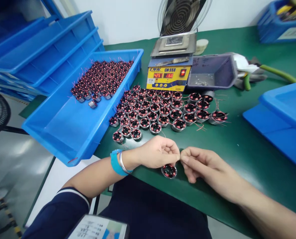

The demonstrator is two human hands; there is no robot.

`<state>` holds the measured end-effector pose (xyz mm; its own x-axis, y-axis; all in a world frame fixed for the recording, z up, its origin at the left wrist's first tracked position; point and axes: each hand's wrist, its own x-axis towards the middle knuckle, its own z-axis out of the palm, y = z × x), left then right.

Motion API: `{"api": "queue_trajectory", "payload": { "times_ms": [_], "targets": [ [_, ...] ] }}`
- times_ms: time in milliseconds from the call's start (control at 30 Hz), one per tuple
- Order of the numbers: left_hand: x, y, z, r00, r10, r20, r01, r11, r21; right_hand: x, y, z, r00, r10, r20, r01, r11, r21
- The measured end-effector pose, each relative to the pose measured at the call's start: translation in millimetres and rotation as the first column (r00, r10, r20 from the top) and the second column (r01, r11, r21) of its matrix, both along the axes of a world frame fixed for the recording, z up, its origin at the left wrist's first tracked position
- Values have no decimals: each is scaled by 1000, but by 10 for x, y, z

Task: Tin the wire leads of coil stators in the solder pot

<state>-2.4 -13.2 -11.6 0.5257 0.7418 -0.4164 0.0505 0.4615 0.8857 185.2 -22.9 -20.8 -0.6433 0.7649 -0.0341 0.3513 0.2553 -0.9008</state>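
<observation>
My left hand (161, 153) is closed in a pinch, just above a small round motor stator (169, 172) with copper windings. My right hand (203, 163) is pinched too, its thumb and fingertip meeting the left fingertips. Whatever lies between them is too fine to see; thin lead wires stick out of the stators nearby. The stator under my left hand rests near the table's front edge, partly covered by the fingers. Beyond my hands, several more wound stators (155, 127) stand in a loose cluster on the green table (227, 149).
At left, a blue tray (60, 116) holds many stators, with stacked blue bins (63, 39) behind. A yellow soldering pot unit (166, 78) stands at the back, beside a grey-purple bin (214, 71). Blue trays (284, 109) lie at right.
</observation>
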Motion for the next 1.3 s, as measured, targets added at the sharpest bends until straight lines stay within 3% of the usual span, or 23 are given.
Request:
{"api": "queue_trajectory", "payload": {
  "times_ms": [33, 67, 133, 233, 267, 300, 333, 367, 433, 467, 533, 567, 633, 667, 733, 800, 900, 967, 1067, 1100, 1167, 1200, 1300],
  "targets": [
    [1, -1, 6, 1000, -3, -4, 2, 1000, -4, -1, 2, 3, 1000, 9, -14, -11, 995, -94],
    [3, 0, 12, 1000, -5, -7, 5, 1000, -9, 7, 2, -1, 1000, 0, -18, -1, 998, -70],
    [7, 3, 22, 1000, -4, -14, 4, 1000, -19, 47, -2, -23, 998, -64, -5, 63, 965, 256],
    [12, 8, 33, 1000, 5, -17, -5, 1000, -25, 116, -18, -62, 995, -80, 53, 10, 644, 765],
    [13, 9, 36, 1000, 7, -18, -7, 1000, -25, 127, -24, -67, 994, -65, 85, -34, 557, 830],
    [14, 9, 39, 1000, 7, -18, -8, 1000, -22, 128, -30, -67, 993, -54, 107, -63, 521, 851],
    [13, 8, 41, 1000, 5, -19, -6, 1000, -20, 120, -35, -61, 993, -49, 111, -66, 550, 833],
    [12, 7, 42, 1000, 0, -21, -1, 1000, -16, 102, -38, -52, 994, -55, 96, -38, 642, 766],
    [9, 4, 44, 1000, -10, -27, 10, 1000, -8, 53, -39, -28, 998, -57, 39, 35, 901, 432],
    [8, 3, 44, 999, -14, -31, 14, 1000, -5, 29, -36, -17, 999, -50, 9, 47, 979, 199],
    [6, -1, 43, 999, -20, -42, 19, 1000, -5, 3, -27, -6, 999, -33, -32, 29, 992, -123],
    [7, -1, 43, 999, -20, -47, 20, 1000, -6, 5, -23, -7, 999, -32, -35, 28, 991, -129],
    [8, 0, 43, 998, -17, -54, 16, 1000, -10, 38, -14, -22, 998, -63, -7, 63, 984, 165],
    [9, 2, 45, 998, -16, -55, 15, 1000, -10, 66, -9, -33, 997, -72, 15, 60, 922, 383],
    [9, 8, 48, 998, -18, -52, 18, 1000, -9, 129, 0, -51, 995, -56, 85, -22, 692, 721],
    [8, 15, 50, 998, -28, -48, 27, 1000, -10, 178, 6, -56, 987, -44, 155, -111, 509, 854],
    [3, 20, 48, 998, -39, -42, 39, 999, -11, 176, 2, -43, 978, -40, 202, -167, 424, 890],
    [1, 17, 44, 998, -43, -37, 43, 999, -7, 124, -8, -37, 982, -40, 183, -137, 512, 848],
    [4, 6, 34, 999, -42, -34, 41, 999, -5, 46, -2, -37, 995, -45, 85, 2, 895, 446],
    [8, 1, 28, 999, -37, -29, 37, 999, -7, 37, 11, -35, 997, -64, 41, 52, 970, 237],
    [18, -12, 11, 1000, -11, -16, 11, 1000, -12, 53, 44, -19, 989, -146, -21, 145, 989, -41],
    [24, -19, 1, 1000, 18, -9, -18, 1000, -13, 69, 56, -5, 981, -189, -32, 187, 980, -68],
    [52, -45, -27, 991, 137, -4, -137, 990, -18, 80, 27, 38, 975, -223, -10, 222, 966, 129]
  ]
}}
